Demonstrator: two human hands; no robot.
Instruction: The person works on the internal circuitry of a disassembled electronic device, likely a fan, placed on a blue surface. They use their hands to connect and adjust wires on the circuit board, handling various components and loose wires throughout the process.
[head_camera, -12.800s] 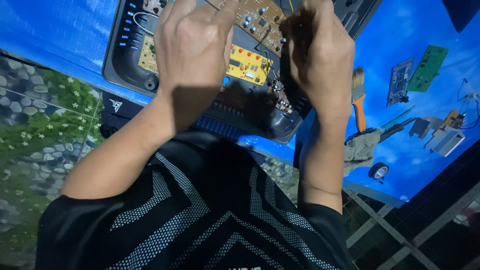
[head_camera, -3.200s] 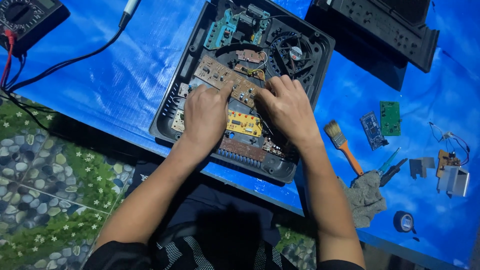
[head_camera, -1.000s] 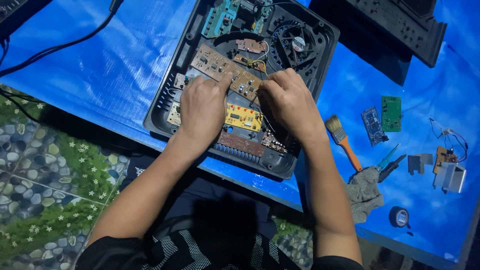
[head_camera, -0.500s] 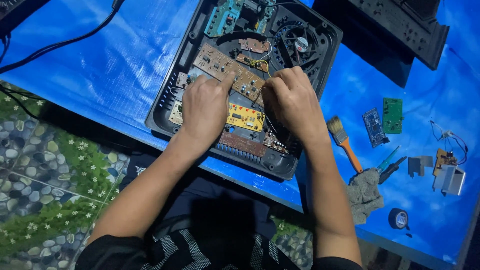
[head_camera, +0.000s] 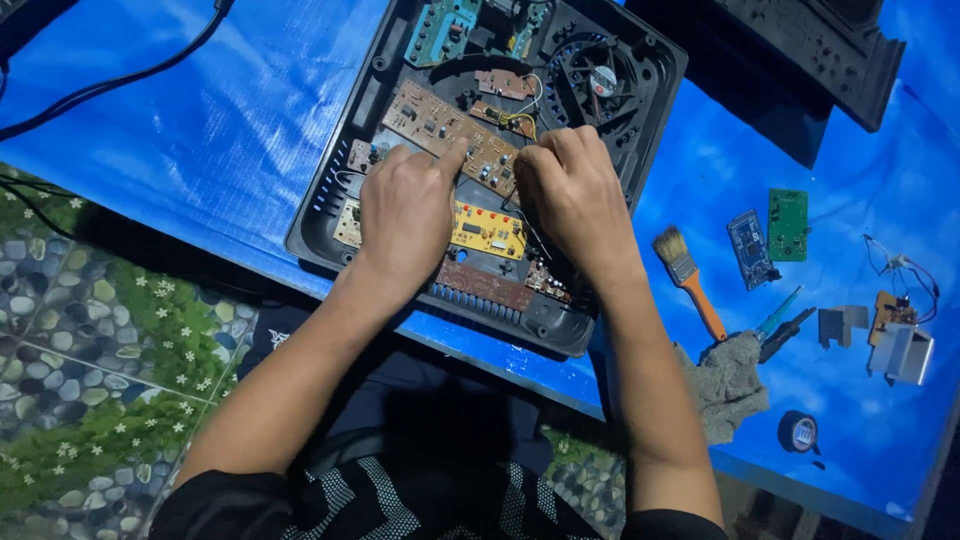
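Note:
An opened black appliance casing (head_camera: 330, 190) lies on a blue sheet, with several circuit boards and a round fan (head_camera: 598, 75) inside. My left hand (head_camera: 405, 215) rests on the boards at the left, its fingertips on the long brown circuit board (head_camera: 425, 110). My right hand (head_camera: 570, 195) lies beside it, fingers curled down onto the same brown board's right end near some wires. A yellow circuit board (head_camera: 488, 230) shows between the two hands. Whether either hand pinches anything is hidden by the fingers.
A black cover (head_camera: 800, 60) lies at the top right. Right of the casing are an orange-handled brush (head_camera: 690, 280), two small green and blue boards (head_camera: 770, 235), a grey rag (head_camera: 725, 385), screwdrivers (head_camera: 785, 325), a tape roll (head_camera: 798, 432) and metal parts (head_camera: 900, 345). A black cable (head_camera: 120, 80) crosses top left.
Both hands have shifted slightly up the casing onto the brown board since a second ago. The view has drifted a little.

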